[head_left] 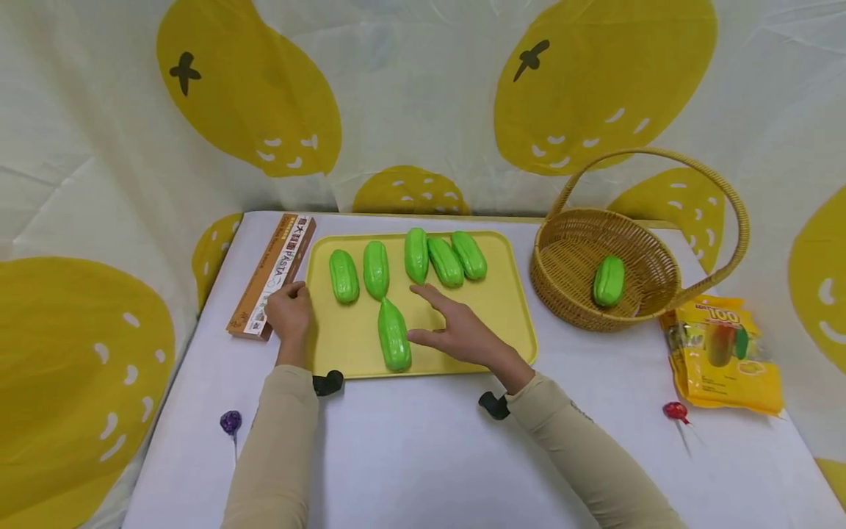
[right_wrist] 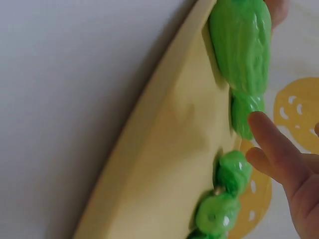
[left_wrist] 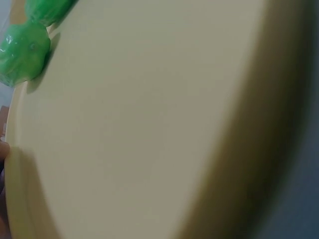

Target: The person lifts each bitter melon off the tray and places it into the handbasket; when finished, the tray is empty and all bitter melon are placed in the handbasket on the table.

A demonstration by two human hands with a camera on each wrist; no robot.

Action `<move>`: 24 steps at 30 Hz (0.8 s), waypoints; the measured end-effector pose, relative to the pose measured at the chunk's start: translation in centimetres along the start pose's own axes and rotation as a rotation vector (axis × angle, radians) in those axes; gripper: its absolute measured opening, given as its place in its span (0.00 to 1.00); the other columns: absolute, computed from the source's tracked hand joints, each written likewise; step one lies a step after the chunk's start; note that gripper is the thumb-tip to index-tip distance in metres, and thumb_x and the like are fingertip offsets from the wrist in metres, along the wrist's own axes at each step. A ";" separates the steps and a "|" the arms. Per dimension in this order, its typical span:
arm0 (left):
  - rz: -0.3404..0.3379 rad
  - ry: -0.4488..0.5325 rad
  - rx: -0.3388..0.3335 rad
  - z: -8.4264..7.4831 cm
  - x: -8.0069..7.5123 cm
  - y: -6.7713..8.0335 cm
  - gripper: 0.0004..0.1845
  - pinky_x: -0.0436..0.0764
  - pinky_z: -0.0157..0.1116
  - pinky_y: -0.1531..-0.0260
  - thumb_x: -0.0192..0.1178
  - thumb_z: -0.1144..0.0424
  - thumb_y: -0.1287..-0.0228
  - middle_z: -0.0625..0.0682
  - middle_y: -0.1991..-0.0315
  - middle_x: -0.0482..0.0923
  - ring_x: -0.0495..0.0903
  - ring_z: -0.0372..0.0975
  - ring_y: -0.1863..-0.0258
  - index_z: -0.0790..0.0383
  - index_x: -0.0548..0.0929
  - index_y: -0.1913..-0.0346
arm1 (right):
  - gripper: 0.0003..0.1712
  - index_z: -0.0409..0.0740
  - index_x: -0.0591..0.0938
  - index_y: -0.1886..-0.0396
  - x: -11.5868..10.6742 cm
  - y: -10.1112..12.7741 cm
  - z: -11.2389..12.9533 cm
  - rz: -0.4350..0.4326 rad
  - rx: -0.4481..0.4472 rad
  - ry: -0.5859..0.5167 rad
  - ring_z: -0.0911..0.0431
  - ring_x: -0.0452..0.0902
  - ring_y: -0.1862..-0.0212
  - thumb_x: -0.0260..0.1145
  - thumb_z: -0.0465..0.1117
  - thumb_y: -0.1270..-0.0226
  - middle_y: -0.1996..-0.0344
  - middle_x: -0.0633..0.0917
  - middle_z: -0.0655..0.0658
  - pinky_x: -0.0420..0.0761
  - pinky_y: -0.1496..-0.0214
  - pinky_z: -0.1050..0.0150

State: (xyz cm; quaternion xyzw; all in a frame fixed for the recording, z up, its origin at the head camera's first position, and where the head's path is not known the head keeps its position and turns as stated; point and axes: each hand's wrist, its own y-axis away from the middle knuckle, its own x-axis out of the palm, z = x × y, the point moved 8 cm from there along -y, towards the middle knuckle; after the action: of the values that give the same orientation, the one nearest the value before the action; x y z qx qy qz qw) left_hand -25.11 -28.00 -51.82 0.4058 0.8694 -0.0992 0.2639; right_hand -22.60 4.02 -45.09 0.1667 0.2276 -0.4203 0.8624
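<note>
Bare tray (head_left: 507, 294) between your right hand (head_left: 456, 328) and the right edge, one green gourd (head_left: 394, 338) blocking you leftward, five more along the far side, near-left corner free.

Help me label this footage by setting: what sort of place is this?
Probably a staged tabletop recording spot indoors: fruit-print cloth hangs behind a white-covered table, where green gourd-like pieces are set out on a yellow tray.

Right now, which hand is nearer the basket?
Right. The right hand is over the tray, left of the basket in the head view; the left hand is farther away, at the tray's left edge.
</note>
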 end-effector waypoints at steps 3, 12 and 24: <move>0.004 0.001 -0.001 -0.1 -0.1 0.0 0.15 0.80 0.52 0.40 0.55 0.65 0.25 0.65 0.44 0.85 0.81 0.57 0.42 0.66 0.86 0.43 | 0.49 0.61 0.57 0.18 1.6 -0.6 0.0 0.067 0.020 0.020 0.44 0.58 0.20 0.71 0.57 0.33 0.17 0.54 0.40 0.76 0.30 0.43; -0.008 -0.008 -0.002 0.0 -0.1 0.0 0.15 0.80 0.53 0.40 0.55 0.66 0.26 0.66 0.45 0.85 0.82 0.58 0.43 0.67 0.86 0.44 | 0.51 0.56 0.58 0.18 4.1 -1.9 -0.2 0.116 0.030 0.025 0.44 0.49 0.17 0.73 0.55 0.35 0.18 0.53 0.36 0.60 0.20 0.41; -0.033 -0.010 0.016 -0.3 -0.3 0.1 0.14 0.80 0.53 0.42 0.57 0.66 0.28 0.66 0.48 0.86 0.83 0.58 0.45 0.68 0.88 0.47 | 0.52 0.56 0.58 0.18 5.6 -2.3 -0.4 0.121 0.030 0.029 0.44 0.49 0.17 0.75 0.53 0.37 0.18 0.51 0.34 0.60 0.19 0.44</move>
State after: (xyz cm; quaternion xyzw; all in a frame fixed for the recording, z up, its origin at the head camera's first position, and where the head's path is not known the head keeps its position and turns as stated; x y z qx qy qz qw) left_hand -25.02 -28.00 -51.42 0.3930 0.8738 -0.1125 0.2632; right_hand -21.51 -0.70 -48.64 0.1993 0.2233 -0.3684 0.8802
